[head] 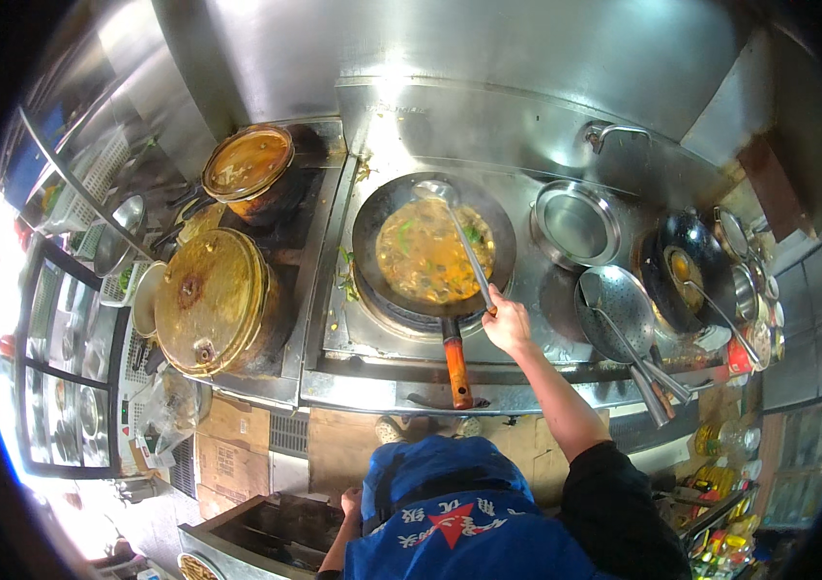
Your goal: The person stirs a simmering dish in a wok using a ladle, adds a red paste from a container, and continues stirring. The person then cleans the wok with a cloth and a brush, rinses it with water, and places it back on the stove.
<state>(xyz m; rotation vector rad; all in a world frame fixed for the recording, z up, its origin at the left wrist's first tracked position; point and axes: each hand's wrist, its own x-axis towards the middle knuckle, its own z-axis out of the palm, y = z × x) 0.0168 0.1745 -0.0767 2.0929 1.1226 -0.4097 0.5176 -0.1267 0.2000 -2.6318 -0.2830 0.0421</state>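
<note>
My right hand grips the handle of a metal ladle. The ladle's bowl rests near the far rim of a black wok on the burner. Orange-yellow broth with green pieces and other chunks fills the wok, and some steam hangs over it. The wok's wooden handle points towards me, with no hand on it. My left hand hangs low at my left side, beside my blue apron; it looks loosely curled, and whether it holds anything cannot be made out.
Two large lidded pots stand left of the wok. To the right are a steel pot, a perforated strainer with its handle over the counter edge, and a dark wok holding another ladle. A faucet is on the back wall.
</note>
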